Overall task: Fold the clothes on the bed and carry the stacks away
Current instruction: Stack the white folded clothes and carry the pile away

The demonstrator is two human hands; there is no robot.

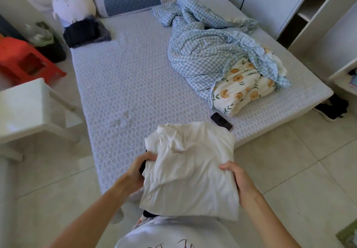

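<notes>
At the foot of the bed point(135, 85), white folded stack point(189, 172) lifted, clamped between my left hand point(138, 170) and right hand point(239, 178). I'd support underneath, keep level. 1 dark pile point(83, 31) remains near the pillows.

White shirt point(173, 236) (pink lettering), bare forearms

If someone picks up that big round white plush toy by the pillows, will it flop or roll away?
The plush toy looks puffy and rounded, so it probably squashes rather than flops. Probably light for its size. It might roll a little if nudged, though the dark clothes lying against it would likely stop it.
</notes>
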